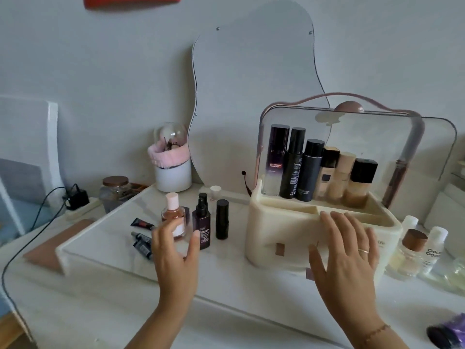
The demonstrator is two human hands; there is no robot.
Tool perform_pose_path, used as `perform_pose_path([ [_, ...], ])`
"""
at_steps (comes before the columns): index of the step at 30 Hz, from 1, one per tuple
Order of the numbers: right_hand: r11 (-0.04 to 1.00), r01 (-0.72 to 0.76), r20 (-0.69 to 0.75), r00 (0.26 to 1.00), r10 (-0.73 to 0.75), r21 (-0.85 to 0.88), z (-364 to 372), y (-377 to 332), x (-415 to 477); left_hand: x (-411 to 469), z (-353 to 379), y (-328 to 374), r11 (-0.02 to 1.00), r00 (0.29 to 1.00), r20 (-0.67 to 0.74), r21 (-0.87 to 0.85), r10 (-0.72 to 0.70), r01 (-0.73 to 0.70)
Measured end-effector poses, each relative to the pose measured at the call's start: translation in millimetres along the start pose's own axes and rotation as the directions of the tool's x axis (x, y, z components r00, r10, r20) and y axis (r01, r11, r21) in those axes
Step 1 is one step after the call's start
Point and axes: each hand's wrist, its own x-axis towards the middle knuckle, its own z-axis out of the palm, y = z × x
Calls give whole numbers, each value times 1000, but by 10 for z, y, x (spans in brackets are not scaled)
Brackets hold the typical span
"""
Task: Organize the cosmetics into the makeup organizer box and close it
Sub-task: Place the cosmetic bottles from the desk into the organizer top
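The cream makeup organizer box (274, 222) stands on the white table with its clear lid (377, 137) raised. Several tall bottles (293, 162) line its back row; the front compartments look bare. My right hand (344, 250) is spread flat against the box's front. My left hand (173, 250) is open, fingers curved just in front of a pink-capped bottle of peach liquid (173, 215). Next to that stand a dark purple pump bottle (201, 222) and a black stick (222, 219). Small dark tubes (141, 241) lie to the left.
A wavy mirror (251, 84) leans on the wall behind. A white cup with a pink band (172, 167) and a brown-lidded jar (115, 192) stand at the back left. Small bottles (412, 250) crowd the table right of the box. A black cable (30, 227) runs along the left.
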Motion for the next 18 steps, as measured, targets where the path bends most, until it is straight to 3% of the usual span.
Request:
perform_pose_path([
  [3,1000,1,-44,999,-1,-6,42,-7,-2,276,-83,-192,995,994,-47,5,-98,99],
  [8,1000,10,-68,998,-10,-3,69,2,-9,739,-87,-565,942,902,276,155,-331,298],
  [11,1000,18,-75,997,-18,-2,60,1,-8,822,-32,-705,939,855,390,171,-343,298],
  [18,1000,13,-60,998,-13,2,64,10,-18,822,16,-758,948,890,330,167,-314,273],
])
